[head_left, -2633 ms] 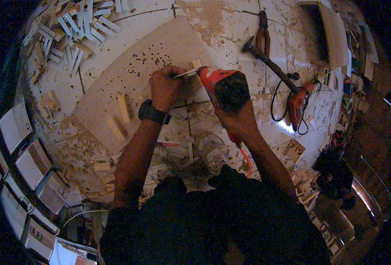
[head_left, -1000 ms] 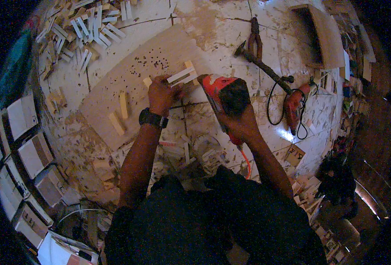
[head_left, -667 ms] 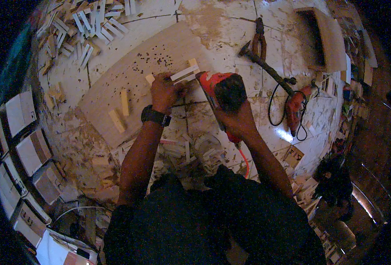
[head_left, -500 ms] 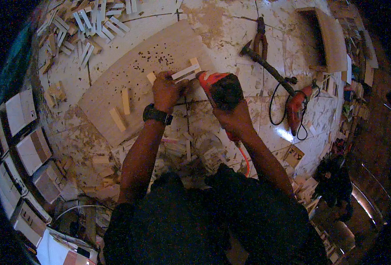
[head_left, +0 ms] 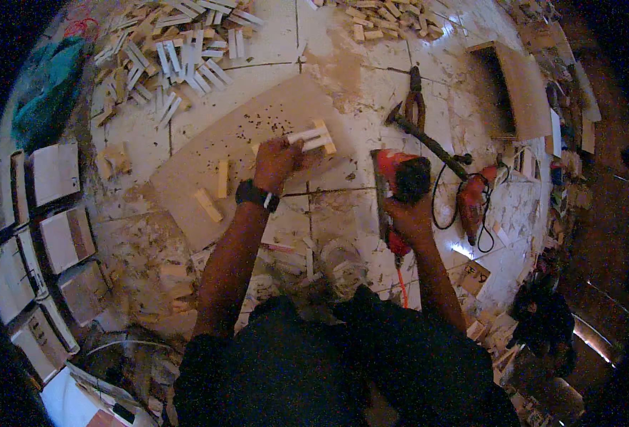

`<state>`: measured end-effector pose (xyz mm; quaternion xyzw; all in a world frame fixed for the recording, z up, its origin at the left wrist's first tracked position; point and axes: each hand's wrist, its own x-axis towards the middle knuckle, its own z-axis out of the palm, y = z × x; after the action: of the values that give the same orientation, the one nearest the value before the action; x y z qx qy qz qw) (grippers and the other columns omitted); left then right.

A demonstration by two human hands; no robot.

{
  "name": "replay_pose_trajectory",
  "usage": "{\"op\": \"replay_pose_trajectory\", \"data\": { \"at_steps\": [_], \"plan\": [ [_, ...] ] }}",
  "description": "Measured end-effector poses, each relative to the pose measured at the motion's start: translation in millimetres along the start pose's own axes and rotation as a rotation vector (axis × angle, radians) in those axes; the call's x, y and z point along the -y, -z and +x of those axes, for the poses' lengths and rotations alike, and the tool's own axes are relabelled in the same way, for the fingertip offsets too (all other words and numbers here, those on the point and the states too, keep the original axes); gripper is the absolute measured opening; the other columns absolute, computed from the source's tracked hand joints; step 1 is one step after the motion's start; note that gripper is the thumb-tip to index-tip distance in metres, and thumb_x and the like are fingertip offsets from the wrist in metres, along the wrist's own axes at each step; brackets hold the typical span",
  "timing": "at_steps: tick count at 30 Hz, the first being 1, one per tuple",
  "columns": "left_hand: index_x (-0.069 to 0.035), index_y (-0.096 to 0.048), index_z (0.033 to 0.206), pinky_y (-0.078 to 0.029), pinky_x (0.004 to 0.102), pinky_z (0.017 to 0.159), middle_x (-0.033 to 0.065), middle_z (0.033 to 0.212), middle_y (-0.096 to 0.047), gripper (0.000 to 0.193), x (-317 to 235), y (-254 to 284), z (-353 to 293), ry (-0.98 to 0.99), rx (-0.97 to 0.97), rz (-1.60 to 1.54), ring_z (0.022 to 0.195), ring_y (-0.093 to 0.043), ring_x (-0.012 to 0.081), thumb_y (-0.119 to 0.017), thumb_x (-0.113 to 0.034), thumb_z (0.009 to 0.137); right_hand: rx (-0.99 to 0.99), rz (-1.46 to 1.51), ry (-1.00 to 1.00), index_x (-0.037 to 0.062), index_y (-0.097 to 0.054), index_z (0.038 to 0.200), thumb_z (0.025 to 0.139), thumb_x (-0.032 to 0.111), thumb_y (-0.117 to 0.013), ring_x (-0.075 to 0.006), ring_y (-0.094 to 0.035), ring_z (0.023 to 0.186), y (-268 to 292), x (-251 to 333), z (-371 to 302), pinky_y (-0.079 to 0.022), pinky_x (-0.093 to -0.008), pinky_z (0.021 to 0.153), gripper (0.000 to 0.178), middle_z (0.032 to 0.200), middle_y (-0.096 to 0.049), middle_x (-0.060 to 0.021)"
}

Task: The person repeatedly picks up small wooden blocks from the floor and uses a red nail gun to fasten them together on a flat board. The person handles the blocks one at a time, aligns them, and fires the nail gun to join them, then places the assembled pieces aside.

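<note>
My left hand (head_left: pixel 275 167) is closed on the near end of a small wooden frame (head_left: pixel 309 137), made of pale strips with a yellowish crosspiece at the far end. The frame rests on a flat wooden board (head_left: pixel 186 178). My right hand (head_left: pixel 412 219) grips a red and black nail gun (head_left: pixel 397 169) with an orange hose at its bottom, held to the right of the board, apart from the frame. Two loose wood blocks (head_left: pixel 208 204) lie left of my left wrist. Small dark bits (head_left: pixel 257 124) are scattered over the board; their kind is too small to tell.
Beyond the board lies a pile of jointed wood strips (head_left: pixel 193 64), with more blocks (head_left: pixel 378 20) farther right. A hammer (head_left: pixel 432 146), pliers (head_left: pixel 415 99) and a corded red drill (head_left: pixel 472 206) lie at right, near an open wooden box (head_left: pixel 517 92). Flat panels (head_left: pixel 57 174) line the left.
The nail gun has moved away from the frame, to the right and nearer to me. My left hand still holds the frame. The whole view has shifted slightly.
</note>
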<state>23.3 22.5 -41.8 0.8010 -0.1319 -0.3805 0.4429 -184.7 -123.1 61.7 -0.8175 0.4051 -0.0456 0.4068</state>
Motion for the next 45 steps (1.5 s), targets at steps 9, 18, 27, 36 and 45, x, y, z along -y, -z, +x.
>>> {"op": "replay_pose_trajectory", "data": {
  "at_steps": [9,18,27,36,45],
  "plan": [
    [0.001,-0.048,0.116,-0.051,0.0364,0.071,0.0197,0.091,-0.063,0.054,1,94,21,-0.366,-0.441,0.782,0.081,-0.063,0.0305,-0.066,-0.032,0.078,-0.025,0.092,-0.123,0.0041,-0.052,0.093,0.065,0.003,-0.062,-0.0142,-0.053,0.06,9,-27,-6,-0.046,-0.0294,0.056,0.03,0.072,-0.055,-0.0019],
    [-0.001,-0.043,0.113,-0.05,0.0444,0.066,0.023,0.076,-0.062,0.058,16,-34,-19,-0.185,-0.196,0.406,0.076,-0.062,0.0388,-0.072,-0.027,0.07,-0.038,0.019,0.0,0.0033,-0.053,0.094,0.064,0.005,-0.065,-0.0136,-0.056,0.069,16,-18,-7,-0.048,-0.0292,0.063,0.032,0.079,-0.058,-0.0035],
    [-0.006,-0.056,0.106,-0.05,0.0415,0.072,0.0152,0.098,-0.057,0.029,40,-38,-100,-0.578,0.235,0.72,0.093,-0.056,0.0317,-0.054,-0.012,0.078,-0.063,-0.007,0.003,0.0042,-0.054,0.096,0.066,0.005,-0.062,-0.016,-0.056,0.073,25,-33,-13,-0.047,-0.0293,0.067,0.031,0.083,-0.057,-0.0047],
    [-0.002,-0.056,0.095,-0.047,0.041,0.076,0.0144,0.095,-0.055,0.021,96,-40,-123,-0.723,0.54,0.865,0.094,-0.054,0.0297,-0.051,-0.01,0.075,0.028,-0.099,0.127,0.0045,-0.05,0.107,0.08,0.02,-0.059,-0.0279,-0.051,0.094,35,-28,-18,-0.039,-0.0354,0.091,0.032,0.1,-0.054,-0.0117],
    [-0.001,-0.058,0.101,-0.05,0.0383,0.063,0.0161,0.077,-0.064,0.023,54,10,-68,-0.405,0.042,0.176,0.065,-0.063,0.0293,-0.054,-0.017,0.084,0.002,0.159,-0.19,0.0047,-0.055,0.093,0.063,0.006,-0.066,-0.0136,-0.054,0.068,20,-11,-23,-0.046,-0.0282,0.063,0.032,0.078,-0.057,-0.0013]
  ]
}}
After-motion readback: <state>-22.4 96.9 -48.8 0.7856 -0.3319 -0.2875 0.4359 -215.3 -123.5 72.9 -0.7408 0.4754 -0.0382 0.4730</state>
